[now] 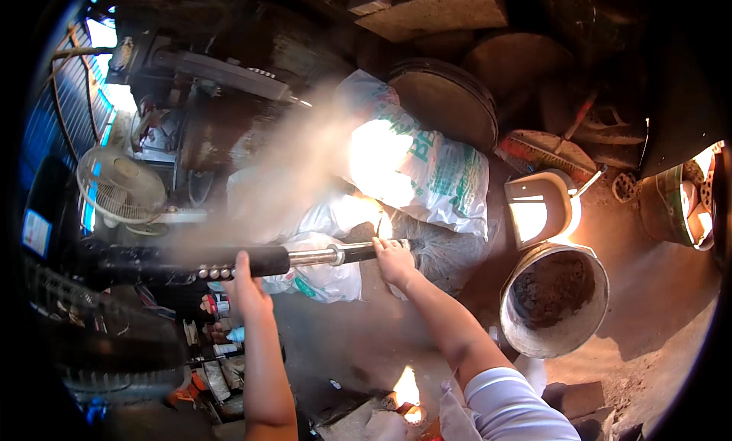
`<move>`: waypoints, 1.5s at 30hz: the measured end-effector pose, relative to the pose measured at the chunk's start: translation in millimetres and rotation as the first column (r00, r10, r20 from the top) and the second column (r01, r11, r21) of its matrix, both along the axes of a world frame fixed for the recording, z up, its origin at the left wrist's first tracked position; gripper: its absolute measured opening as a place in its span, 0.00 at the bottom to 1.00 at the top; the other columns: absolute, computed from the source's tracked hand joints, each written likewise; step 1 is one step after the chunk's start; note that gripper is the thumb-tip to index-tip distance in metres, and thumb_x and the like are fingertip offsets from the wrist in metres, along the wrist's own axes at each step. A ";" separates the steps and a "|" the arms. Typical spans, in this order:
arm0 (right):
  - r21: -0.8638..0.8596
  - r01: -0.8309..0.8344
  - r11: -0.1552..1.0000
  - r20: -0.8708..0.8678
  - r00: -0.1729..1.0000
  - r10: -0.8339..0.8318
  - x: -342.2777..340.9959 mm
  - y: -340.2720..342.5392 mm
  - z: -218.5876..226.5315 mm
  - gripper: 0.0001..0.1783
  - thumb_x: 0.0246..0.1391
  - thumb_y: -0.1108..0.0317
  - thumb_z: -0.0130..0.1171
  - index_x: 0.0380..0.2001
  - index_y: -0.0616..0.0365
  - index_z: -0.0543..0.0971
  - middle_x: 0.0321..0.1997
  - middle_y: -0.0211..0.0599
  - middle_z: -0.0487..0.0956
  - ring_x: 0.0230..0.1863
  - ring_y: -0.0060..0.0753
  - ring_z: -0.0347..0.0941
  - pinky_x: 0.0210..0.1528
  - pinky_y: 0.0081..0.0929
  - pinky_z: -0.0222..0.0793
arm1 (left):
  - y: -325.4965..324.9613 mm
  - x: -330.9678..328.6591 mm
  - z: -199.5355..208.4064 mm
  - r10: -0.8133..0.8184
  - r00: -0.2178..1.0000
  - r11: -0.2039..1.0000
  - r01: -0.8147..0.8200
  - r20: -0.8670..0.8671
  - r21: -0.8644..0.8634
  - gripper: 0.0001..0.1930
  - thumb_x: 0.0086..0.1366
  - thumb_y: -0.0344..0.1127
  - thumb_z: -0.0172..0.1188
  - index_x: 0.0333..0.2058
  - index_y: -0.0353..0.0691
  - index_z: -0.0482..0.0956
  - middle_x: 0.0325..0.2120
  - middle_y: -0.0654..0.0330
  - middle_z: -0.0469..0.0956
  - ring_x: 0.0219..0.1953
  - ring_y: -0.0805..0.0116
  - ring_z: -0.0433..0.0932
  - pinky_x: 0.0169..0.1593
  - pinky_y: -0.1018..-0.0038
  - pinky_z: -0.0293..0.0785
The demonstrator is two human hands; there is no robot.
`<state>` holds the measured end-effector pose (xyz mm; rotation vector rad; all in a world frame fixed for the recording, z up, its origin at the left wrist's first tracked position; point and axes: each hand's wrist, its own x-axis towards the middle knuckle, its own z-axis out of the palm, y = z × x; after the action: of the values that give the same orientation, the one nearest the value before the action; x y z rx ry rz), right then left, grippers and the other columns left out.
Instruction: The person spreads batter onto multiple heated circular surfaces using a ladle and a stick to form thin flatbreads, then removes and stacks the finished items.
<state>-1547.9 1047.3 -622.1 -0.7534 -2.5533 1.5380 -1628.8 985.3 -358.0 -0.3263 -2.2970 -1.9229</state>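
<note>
A long black tube with a chrome rod and a black end piece lies crosswise in front of me. My left hand is closed at the tube's underside near a row of shiny studs, with one finger pointing up across its face; the other fingers are partly hidden. The fingers of my right hand are curled at the black end piece, right of the chrome. The tube's far left end fades into shadow. Just behind the rod lie a white plastic bag and a crumpled grey plastic bag.
Printed white sacks lie ahead in hazy, glaring light. A fan stands at left. On the right are a dirt-filled bucket, a dustpan, a brush and another bucket. Bright flame-like patches glow near my right arm.
</note>
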 end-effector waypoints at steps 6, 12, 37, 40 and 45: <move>-0.209 -0.082 0.975 -0.305 0.952 0.015 -68.6 -9.9 -67.8 0.35 0.25 0.67 0.64 0.46 0.47 0.71 0.45 0.36 0.74 0.52 0.39 0.67 0.49 0.37 0.65 | -11.6 -2.9 7.7 -0.046 0.996 0.985 0.032 -0.079 -0.168 0.27 0.54 0.40 0.62 0.50 0.39 0.64 0.41 0.55 0.75 0.42 0.63 0.76 0.43 0.68 0.77; -0.289 -0.148 0.946 -0.364 0.931 0.035 -75.8 -1.2 -79.1 0.19 0.21 0.66 0.63 0.26 0.56 0.74 0.26 0.45 0.76 0.33 0.50 0.73 0.35 0.39 0.69 | -14.5 -16.9 6.8 -0.051 0.994 0.989 0.038 -0.092 -0.141 0.26 0.55 0.42 0.61 0.49 0.35 0.67 0.42 0.54 0.74 0.43 0.62 0.75 0.42 0.66 0.78; -0.254 0.097 0.962 -0.302 0.937 -0.175 49.3 -27.9 -67.8 0.20 0.29 0.67 0.62 0.33 0.52 0.75 0.36 0.38 0.76 0.44 0.44 0.70 0.48 0.37 0.65 | -41.5 88.1 9.9 -0.277 0.960 0.950 0.281 0.050 -0.135 0.23 0.58 0.41 0.54 0.48 0.32 0.68 0.44 0.55 0.72 0.50 0.61 0.70 0.54 0.63 0.69; -0.290 0.124 0.949 -0.324 0.920 -0.219 52.7 -32.3 -71.3 0.21 0.29 0.67 0.62 0.35 0.52 0.74 0.38 0.38 0.76 0.46 0.43 0.70 0.50 0.36 0.65 | -39.7 96.1 12.1 -0.328 0.943 0.928 0.333 0.059 -0.166 0.22 0.58 0.39 0.54 0.48 0.31 0.68 0.45 0.55 0.72 0.49 0.61 0.70 0.54 0.63 0.69; -0.246 0.229 0.942 -0.288 0.911 -0.296 75.9 -27.7 -56.6 0.41 0.26 0.68 0.69 0.51 0.52 0.67 0.54 0.42 0.68 0.56 0.44 0.63 0.57 0.34 0.61 | -33.8 101.6 3.1 -0.235 0.971 0.963 0.227 -0.041 -0.142 0.24 0.58 0.40 0.55 0.50 0.31 0.66 0.44 0.53 0.72 0.48 0.60 0.71 0.52 0.62 0.70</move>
<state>-1472.0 1019.7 -678.7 -0.7576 -1.9920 1.6896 -1527.2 951.5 -354.9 -0.6846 -2.4523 -1.8283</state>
